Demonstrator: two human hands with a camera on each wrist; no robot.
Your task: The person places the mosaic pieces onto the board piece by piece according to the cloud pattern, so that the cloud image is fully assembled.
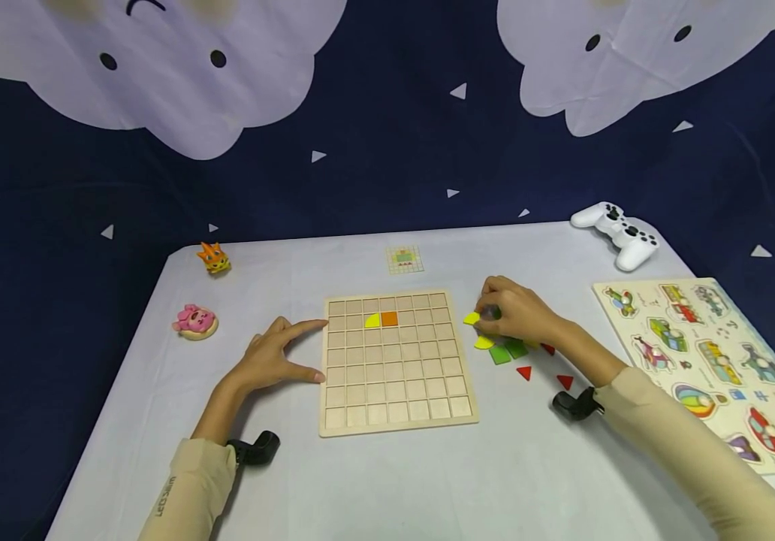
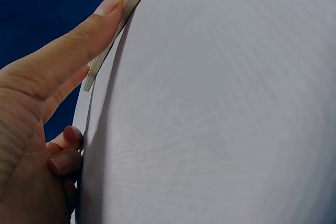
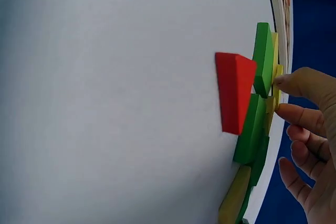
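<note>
L hand (image 1: 269,361) spread, touching grid board (image 1: 394,361) – R hand (image 1: 519,312) pinching yellow piece (image 1: 471,318)

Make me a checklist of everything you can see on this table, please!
Surface: pale table.
Job's things: wooden grid board with a yellow quarter-round piece and an orange square in its second row; loose yellow, green and red pieces lie right of it.
Clutter: pattern card, orange toy, pink toy, white game controller, vehicle peg puzzle.
Grippers: left hand touches the board's left edge; right hand pinches a yellow piece.
Cables: nothing seen.
Surroundings: dark blue backdrop with clouds.
</note>
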